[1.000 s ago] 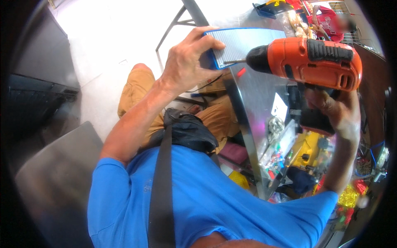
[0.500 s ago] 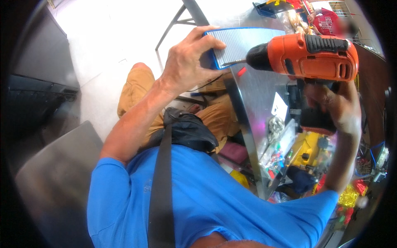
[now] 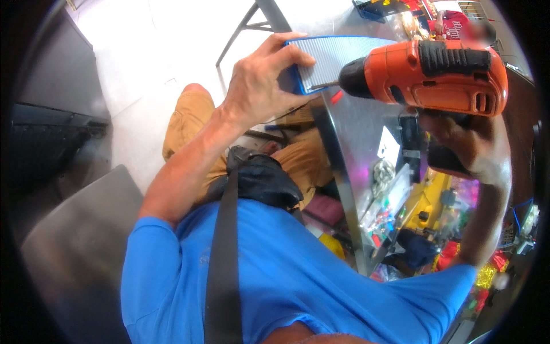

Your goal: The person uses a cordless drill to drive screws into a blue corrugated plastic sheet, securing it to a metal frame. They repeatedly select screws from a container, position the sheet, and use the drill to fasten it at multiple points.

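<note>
My left hand (image 3: 260, 86) grips the near left end of a ribbed silver panel with a blue rim (image 3: 338, 54), thumb beneath and fingers over its edge. An orange and black cordless drill (image 3: 435, 77) is held by its handle in my right hand (image 3: 470, 140), which is partly hidden under the drill body. The drill points left, and its thin bit (image 3: 325, 86) lies at the lower edge of the panel's ribbed face. I cannot tell whether the tip is in the material.
A metal table (image 3: 366, 114) carries a white paper (image 3: 388, 144), a coiled cord (image 3: 382, 175), a yellow item (image 3: 427, 203) and scattered small parts. A person in a red shirt (image 3: 450, 24) is at the far right. A grey chair back (image 3: 86, 229) stands at my left.
The drill and my right hand have shifted slightly right, and the drill body has tilted a little. My left hand and the panel have hardly moved.
</note>
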`<control>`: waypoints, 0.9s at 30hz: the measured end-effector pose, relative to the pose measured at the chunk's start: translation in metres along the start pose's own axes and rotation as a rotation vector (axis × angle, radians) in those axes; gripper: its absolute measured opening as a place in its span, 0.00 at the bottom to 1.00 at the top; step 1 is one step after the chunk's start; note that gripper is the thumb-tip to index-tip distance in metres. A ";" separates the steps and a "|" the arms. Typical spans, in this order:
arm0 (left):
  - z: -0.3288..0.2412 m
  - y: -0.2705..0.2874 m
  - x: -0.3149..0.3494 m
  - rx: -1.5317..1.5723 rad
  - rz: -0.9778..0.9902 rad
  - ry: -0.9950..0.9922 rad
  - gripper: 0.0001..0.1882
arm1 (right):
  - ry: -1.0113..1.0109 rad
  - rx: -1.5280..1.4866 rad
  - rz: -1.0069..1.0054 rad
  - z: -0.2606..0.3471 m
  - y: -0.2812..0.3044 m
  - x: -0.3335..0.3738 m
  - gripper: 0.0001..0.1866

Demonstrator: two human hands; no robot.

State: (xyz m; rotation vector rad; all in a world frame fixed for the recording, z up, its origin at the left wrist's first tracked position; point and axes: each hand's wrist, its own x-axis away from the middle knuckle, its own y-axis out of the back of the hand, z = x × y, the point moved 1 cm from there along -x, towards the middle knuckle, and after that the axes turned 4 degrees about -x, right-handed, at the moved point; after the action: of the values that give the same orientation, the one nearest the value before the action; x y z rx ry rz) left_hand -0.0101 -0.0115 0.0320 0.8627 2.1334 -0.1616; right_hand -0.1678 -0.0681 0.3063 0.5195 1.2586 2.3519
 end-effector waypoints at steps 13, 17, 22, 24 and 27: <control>0.002 -0.002 0.001 0.028 -0.010 0.028 0.24 | -0.065 0.042 -0.013 0.006 -0.003 -0.002 0.20; 0.001 0.002 -0.001 -0.006 -0.014 0.018 0.24 | -0.092 0.070 -0.029 0.006 -0.004 -0.001 0.19; 0.002 0.000 -0.001 -0.019 -0.019 0.001 0.23 | -0.165 0.200 -0.035 0.007 -0.004 0.008 0.19; 0.002 0.001 -0.001 -0.020 -0.018 0.002 0.23 | -0.236 0.208 0.019 0.006 0.003 0.001 0.18; 0.005 0.001 0.000 -0.015 -0.015 0.010 0.24 | -0.107 0.220 -0.009 0.004 -0.004 0.005 0.18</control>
State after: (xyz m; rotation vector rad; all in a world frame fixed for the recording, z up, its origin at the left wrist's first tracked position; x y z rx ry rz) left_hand -0.0064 -0.0127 0.0293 0.8403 2.1484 -0.1495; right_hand -0.1689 -0.0607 0.3054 0.6973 1.4737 2.1593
